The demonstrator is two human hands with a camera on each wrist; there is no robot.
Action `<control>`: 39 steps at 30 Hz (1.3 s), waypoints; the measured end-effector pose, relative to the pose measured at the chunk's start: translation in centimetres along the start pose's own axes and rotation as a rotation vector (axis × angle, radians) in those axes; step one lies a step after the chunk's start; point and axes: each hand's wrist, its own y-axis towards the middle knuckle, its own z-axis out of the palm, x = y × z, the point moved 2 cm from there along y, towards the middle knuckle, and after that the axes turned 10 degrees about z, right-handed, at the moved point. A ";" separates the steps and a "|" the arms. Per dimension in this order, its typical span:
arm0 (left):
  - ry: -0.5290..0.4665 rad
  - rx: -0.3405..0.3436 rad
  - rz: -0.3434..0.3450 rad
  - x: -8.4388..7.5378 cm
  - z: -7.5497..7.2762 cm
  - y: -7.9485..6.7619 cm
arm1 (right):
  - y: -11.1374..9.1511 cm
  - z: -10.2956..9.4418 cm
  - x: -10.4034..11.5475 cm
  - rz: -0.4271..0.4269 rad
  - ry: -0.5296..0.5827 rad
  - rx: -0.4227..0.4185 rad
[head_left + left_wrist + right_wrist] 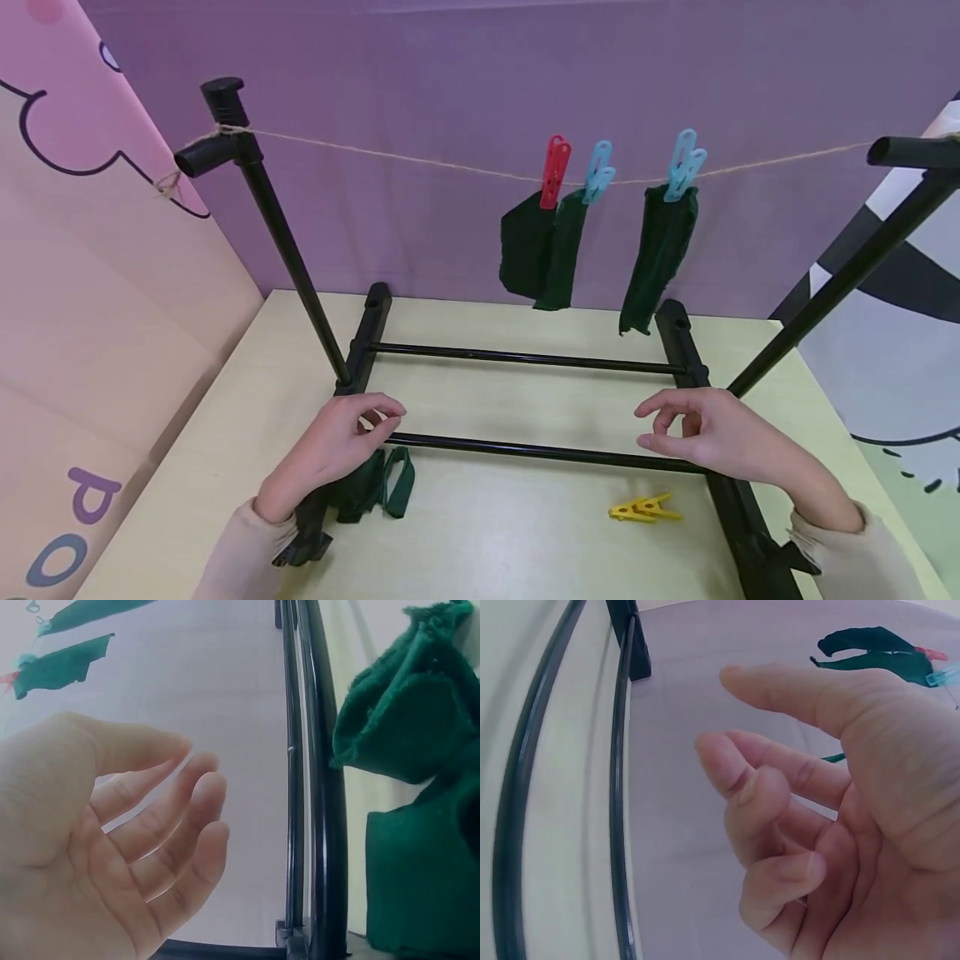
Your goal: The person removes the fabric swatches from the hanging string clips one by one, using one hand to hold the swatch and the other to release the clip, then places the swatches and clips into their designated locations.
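Note:
My left hand (pixel 333 446) is over the left side of the black rack, its fingers loosely bent and nothing between them. Just below it lies a bunched dark green cloth (pixel 363 492), partly hidden by the hand; the left wrist view shows this green fabric (pixel 420 877) close up. On the other side, my right hand (pixel 708 429) hovers empty with relaxed, curved fingers above the rack's right end. Nearest to it on the table is a yellow clothespin (pixel 645 508). Dark green cloths (pixel 527 246) hang from a string (pixel 390 156), held by one red clothespin (pixel 555 171) and two blue clothespins (pixel 685 165).
Two slanted black posts (pixel 288 258) carry the string across the rack. Low black crossbars (pixel 525 450) span its base on the pale table (pixel 487 533). A purple backdrop (pixel 420 75) stands behind, with printed panels at both sides.

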 end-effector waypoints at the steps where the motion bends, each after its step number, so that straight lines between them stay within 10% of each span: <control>1: 0.000 -0.002 0.006 0.0 0.0 0.1 | 0.1 -0.2 0.2 -0.006 -0.004 -0.006; 39: -0.018 -0.082 0.106 -2.7 -0.7 3.5 | 1.1 -3.4 4.3 -0.040 -0.046 -0.100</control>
